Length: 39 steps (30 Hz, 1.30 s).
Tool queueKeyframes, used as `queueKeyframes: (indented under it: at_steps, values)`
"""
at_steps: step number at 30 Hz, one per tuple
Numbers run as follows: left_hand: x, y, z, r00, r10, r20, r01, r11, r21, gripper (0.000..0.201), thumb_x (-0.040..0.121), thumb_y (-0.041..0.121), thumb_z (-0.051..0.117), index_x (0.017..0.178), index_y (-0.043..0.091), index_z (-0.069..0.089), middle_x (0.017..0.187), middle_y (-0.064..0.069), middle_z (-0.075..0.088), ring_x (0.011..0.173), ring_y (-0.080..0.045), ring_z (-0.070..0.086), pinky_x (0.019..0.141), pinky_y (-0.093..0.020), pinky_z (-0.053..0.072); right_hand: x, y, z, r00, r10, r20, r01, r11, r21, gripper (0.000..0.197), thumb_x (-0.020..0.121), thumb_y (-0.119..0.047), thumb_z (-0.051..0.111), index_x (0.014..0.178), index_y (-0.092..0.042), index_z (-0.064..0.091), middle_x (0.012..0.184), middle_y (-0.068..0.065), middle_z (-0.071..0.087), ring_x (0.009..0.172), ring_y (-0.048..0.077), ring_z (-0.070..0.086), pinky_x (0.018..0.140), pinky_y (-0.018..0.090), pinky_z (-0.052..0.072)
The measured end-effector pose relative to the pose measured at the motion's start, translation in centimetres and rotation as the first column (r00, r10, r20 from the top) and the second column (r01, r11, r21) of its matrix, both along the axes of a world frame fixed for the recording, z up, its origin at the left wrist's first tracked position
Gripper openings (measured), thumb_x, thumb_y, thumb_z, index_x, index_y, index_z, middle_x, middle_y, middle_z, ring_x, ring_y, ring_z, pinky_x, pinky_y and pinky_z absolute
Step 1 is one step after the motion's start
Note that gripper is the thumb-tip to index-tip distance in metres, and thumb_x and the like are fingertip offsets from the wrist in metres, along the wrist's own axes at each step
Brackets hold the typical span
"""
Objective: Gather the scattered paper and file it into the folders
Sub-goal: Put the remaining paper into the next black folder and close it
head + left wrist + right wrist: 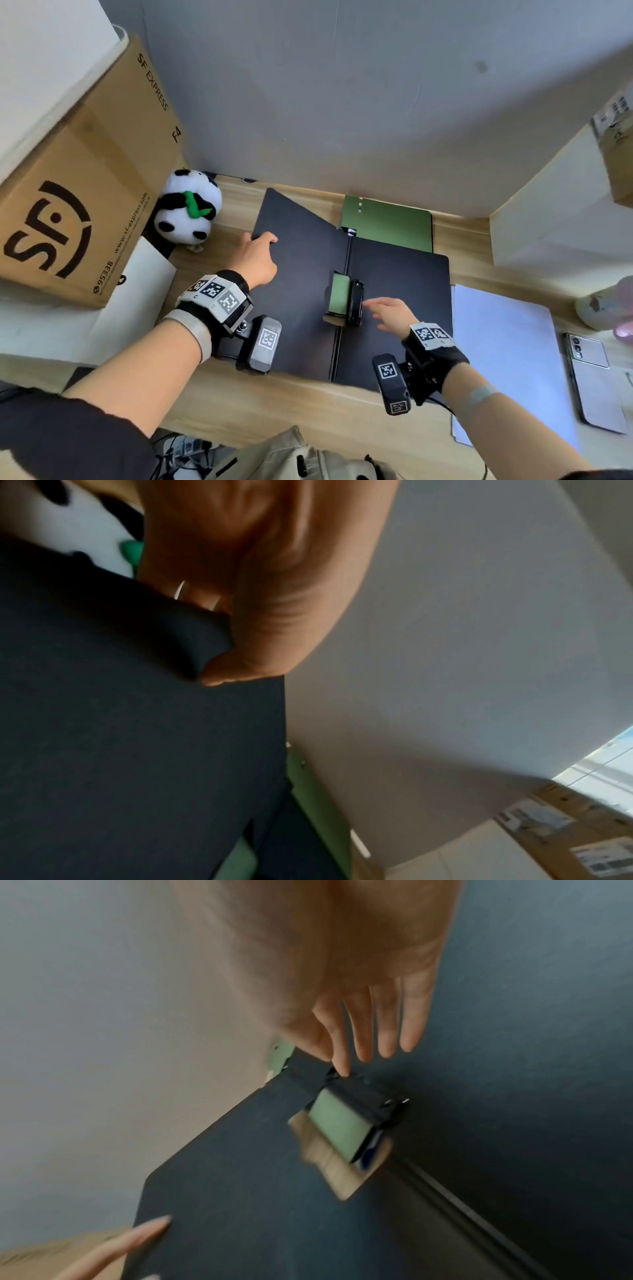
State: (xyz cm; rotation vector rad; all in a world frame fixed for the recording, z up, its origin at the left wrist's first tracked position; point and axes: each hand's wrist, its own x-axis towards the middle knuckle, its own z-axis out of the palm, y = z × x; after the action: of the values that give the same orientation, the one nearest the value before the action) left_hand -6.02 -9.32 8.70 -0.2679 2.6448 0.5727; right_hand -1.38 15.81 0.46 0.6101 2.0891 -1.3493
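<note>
A black folder [394,274] lies spread on the wooden desk, its left cover [298,246] raised at an angle. My left hand [257,253] grips that cover's outer edge, thumb [240,674] on the inside and fingers behind. The black spring clip [354,303] with a green pad [339,294] sits at the spine. My right hand [390,313] hovers just right of the clip with straight fingers [387,1031], holding nothing. A green folder [390,222] lies shut behind the black one. White paper [507,359] lies at the right.
A big SF Express carton [78,205] and a panda plush [188,209] stand at the left. A phone [592,370] lies right of the paper. White boxes [555,222] stand at the right, a grey wall behind.
</note>
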Motion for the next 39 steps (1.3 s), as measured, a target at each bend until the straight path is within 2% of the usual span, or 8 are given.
queueKeyframes:
  at_steps: [3, 5, 11, 15, 25, 30, 34, 39]
  values:
    - [0.1, 0.0, -2.0, 0.999, 0.044, -0.026, -0.047, 0.987, -0.154, 0.053, 0.085, 0.011, 0.051, 0.136, 0.022, 0.041, 0.148, -0.012, 0.020, 0.129, -0.036, 0.035, 0.100, -0.042, 0.037, 1.1, 2.9, -2.1, 0.989, -0.145, -0.027, 0.147, 0.984, 0.100, 0.027, 0.091, -0.004, 0.045, 0.108, -0.006, 0.066, 0.080, 0.003, 0.058, 0.090, 0.021, 0.050, 0.068, 0.021, 0.040]
    - [0.2, 0.7, -3.1, 0.999, 0.011, -0.043, -0.018, 0.985, -0.170, 0.052, 0.086, 0.017, 0.053, 0.136, 0.023, 0.042, 0.151, -0.012, 0.017, 0.135, -0.035, 0.028, 0.106, -0.045, 0.033, 2.0, 4.8, -3.1, 0.970, -0.239, -0.044, 0.243, 0.954, 0.175, 0.029, 0.090, -0.002, 0.046, 0.111, -0.007, 0.065, 0.095, 0.009, 0.062, 0.092, 0.026, 0.055, 0.068, 0.021, 0.041]
    - [1.2, 4.7, -6.7, 0.984, -0.162, 0.078, 0.163, 0.987, -0.002, 0.036, 0.090, 0.022, 0.049, 0.126, 0.022, 0.052, 0.140, -0.009, 0.038, 0.129, -0.030, 0.038, 0.104, -0.042, 0.037, 4.6, 9.5, -3.4, 0.909, -0.412, -0.052, 0.389, 0.799, 0.459, 0.046, 0.088, -0.012, 0.045, 0.134, -0.012, 0.047, 0.139, 0.018, 0.044, 0.125, 0.038, 0.045, 0.107, 0.041, 0.037]
    - [2.4, 7.0, -8.8, 0.952, -0.213, 0.221, 0.202, 0.977, 0.069, 0.039, 0.090, 0.024, 0.049, 0.128, 0.018, 0.051, 0.136, -0.012, 0.045, 0.125, -0.031, 0.047, 0.105, -0.040, 0.040, 5.9, 10.4, -3.3, 0.913, -0.409, 0.009, 0.376, 0.848, 0.373, 0.053, 0.091, -0.012, 0.045, 0.142, -0.008, 0.033, 0.144, 0.015, 0.042, 0.132, 0.033, 0.040, 0.110, 0.037, 0.030]
    - [4.2, 8.6, -11.0, 0.940, -0.205, 0.274, 0.204, 0.979, 0.032, 0.032, 0.090, 0.018, 0.043, 0.116, 0.010, 0.061, 0.127, -0.011, 0.060, 0.116, -0.029, 0.056, 0.100, -0.031, 0.043, 7.4, 9.5, -3.4, 0.944, -0.330, -0.031, 0.326, 0.909, 0.260, 0.038, 0.090, -0.002, 0.044, 0.128, 0.000, 0.050, 0.131, 0.018, 0.055, 0.124, 0.032, 0.049, 0.102, 0.031, 0.036]
    - [4.8, 11.2, -9.8, 0.980, -0.054, 0.191, 0.063, 0.997, -0.045, 0.038, 0.089, 0.019, 0.048, 0.125, 0.004, 0.047, 0.130, -0.018, 0.042, 0.113, -0.038, 0.055, 0.096, -0.037, 0.044, 8.1, 12.2, -3.7, 0.888, -0.455, -0.069, 0.458, 0.861, 0.220, 0.041, 0.093, -0.018, 0.047, 0.133, -0.009, 0.046, 0.135, 0.011, 0.053, 0.124, 0.028, 0.050, 0.103, 0.032, 0.037]
    - [4.3, 15.2, -8.8, 0.999, -0.034, 0.030, 0.030, 0.990, 0.138, 0.020, 0.087, 0.014, 0.049, 0.105, 0.009, 0.056, 0.115, -0.012, 0.058, 0.111, -0.031, 0.055, 0.092, -0.035, 0.044, 9.1, 17.3, -4.2, 0.842, -0.527, -0.119, 0.537, 0.794, 0.284, 0.042, 0.093, -0.014, 0.044, 0.134, -0.008, 0.045, 0.137, 0.014, 0.049, 0.124, 0.032, 0.048, 0.104, 0.039, 0.040]
    - [4.9, 22.6, -9.0, 0.974, -0.052, 0.219, -0.056, 0.888, 0.456, 0.021, 0.089, 0.007, 0.048, 0.073, 0.014, 0.058, 0.084, -0.009, 0.065, 0.077, -0.026, 0.062, 0.079, -0.033, 0.050, 10.4, 23.6, -5.0, 0.798, -0.590, -0.123, 0.577, 0.690, 0.437, 0.044, 0.088, -0.009, 0.049, 0.131, -0.002, 0.049, 0.132, 0.022, 0.052, 0.126, 0.035, 0.047, 0.108, 0.039, 0.035]
